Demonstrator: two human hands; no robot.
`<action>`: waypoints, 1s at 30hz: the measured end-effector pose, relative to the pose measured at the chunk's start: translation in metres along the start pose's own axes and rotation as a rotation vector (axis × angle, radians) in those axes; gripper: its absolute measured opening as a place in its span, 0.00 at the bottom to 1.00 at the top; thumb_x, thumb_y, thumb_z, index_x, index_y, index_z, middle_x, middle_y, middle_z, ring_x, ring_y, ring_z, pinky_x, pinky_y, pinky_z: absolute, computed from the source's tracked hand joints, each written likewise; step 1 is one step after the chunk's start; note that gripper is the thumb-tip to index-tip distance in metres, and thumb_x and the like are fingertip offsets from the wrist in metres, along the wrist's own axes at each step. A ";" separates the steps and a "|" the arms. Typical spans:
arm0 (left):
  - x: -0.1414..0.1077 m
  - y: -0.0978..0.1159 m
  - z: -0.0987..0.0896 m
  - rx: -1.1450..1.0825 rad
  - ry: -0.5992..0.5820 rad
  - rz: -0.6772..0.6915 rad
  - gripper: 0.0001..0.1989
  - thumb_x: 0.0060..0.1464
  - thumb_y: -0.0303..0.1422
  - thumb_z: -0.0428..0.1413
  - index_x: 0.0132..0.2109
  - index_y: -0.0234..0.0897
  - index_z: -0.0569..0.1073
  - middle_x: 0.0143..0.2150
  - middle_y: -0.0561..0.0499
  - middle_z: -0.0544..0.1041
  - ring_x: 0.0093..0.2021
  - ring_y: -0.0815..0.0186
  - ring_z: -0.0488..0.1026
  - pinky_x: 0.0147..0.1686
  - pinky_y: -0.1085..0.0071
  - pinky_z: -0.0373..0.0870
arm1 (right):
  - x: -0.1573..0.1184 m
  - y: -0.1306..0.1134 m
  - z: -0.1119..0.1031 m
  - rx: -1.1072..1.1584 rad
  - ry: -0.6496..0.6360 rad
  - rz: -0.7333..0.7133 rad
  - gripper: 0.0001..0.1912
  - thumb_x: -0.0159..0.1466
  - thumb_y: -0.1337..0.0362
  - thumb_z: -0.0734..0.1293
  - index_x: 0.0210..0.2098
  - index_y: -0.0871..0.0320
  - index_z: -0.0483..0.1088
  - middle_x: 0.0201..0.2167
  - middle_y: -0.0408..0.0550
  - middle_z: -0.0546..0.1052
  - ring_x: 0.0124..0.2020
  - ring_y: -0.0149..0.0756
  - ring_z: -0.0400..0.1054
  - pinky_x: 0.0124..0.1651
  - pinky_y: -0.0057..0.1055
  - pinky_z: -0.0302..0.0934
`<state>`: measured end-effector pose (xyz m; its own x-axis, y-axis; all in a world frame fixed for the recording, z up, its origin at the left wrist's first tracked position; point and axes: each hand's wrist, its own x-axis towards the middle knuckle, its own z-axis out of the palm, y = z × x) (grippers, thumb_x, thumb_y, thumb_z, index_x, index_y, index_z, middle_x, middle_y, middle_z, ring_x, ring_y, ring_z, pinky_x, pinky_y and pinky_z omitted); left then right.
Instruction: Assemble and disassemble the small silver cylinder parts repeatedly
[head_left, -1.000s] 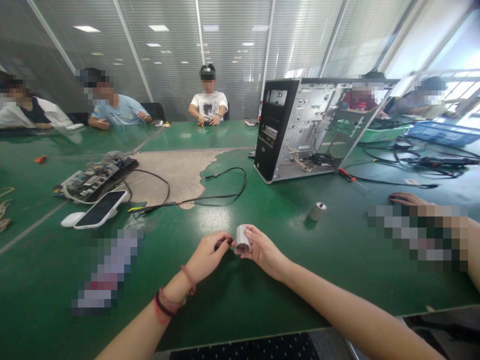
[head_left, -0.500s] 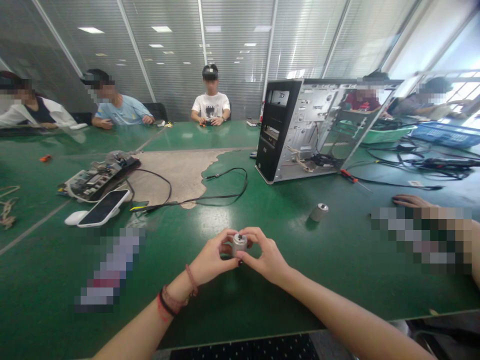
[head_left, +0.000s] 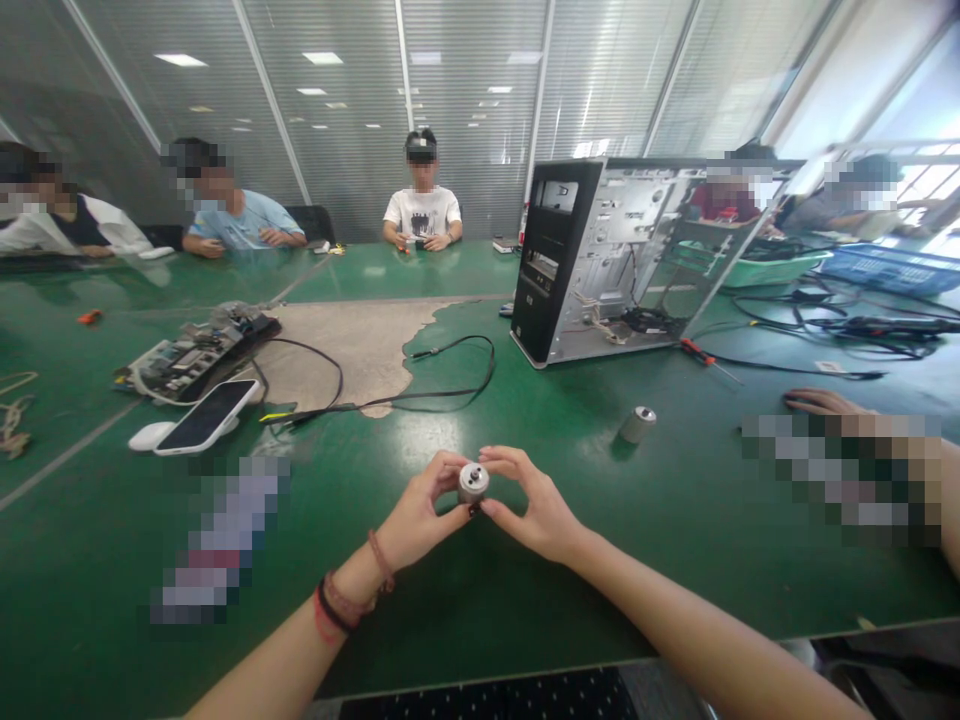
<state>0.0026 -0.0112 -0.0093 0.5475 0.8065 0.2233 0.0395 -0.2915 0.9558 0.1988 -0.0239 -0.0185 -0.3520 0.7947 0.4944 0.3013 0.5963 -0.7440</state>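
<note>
Metal cylinder (head_left: 473, 486): located over the near half of the green worktop (head_left: 420, 640), directly before the wearer, its top face and small central stub turned up toward the camera. Whether its base touched the surface could not be told. The left hand (head_left: 420, 505) held it from the left, thumb at the near side and fingers at the far side; bands (head_left: 349, 600) circled that wrist. The right hand (head_left: 536, 505) was curved wide, thumb and fingers well apart, with their tips at the cylinder's right edge; whether they pressed on it could not be determined.

Farther out, to the left, a phone (head_left: 206, 417) in a white case lay beside a white round item (head_left: 150, 437). To the right, well apart from both hands, stood a second cylinder (head_left: 638, 425); another person's hand (head_left: 832, 402) rested beyond it on the right.

A black cable (head_left: 450, 397) ran from near the phone toward the middle. Behind the phone lay a circuit board (head_left: 199, 350). A red-handled screwdriver (head_left: 697, 352) lay near an open computer case (head_left: 615, 265), which stood upright. A co-worker in a white shirt (head_left: 422, 212) sat opposite, before blinds (head_left: 465, 110).
</note>
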 end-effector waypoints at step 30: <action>0.000 0.007 0.000 0.515 0.261 0.311 0.15 0.53 0.25 0.55 0.48 0.40 0.65 0.48 0.47 0.71 0.50 0.62 0.69 0.51 0.63 0.66 | 0.002 0.000 -0.002 -0.040 0.036 -0.054 0.19 0.64 0.65 0.60 0.55 0.54 0.58 0.52 0.53 0.66 0.56 0.41 0.59 0.59 0.42 0.54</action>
<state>0.0026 -0.0130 -0.0030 0.3793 0.7246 0.5754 0.3435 -0.6877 0.6396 0.2002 -0.0222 -0.0169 -0.3367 0.7642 0.5502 0.3177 0.6422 -0.6976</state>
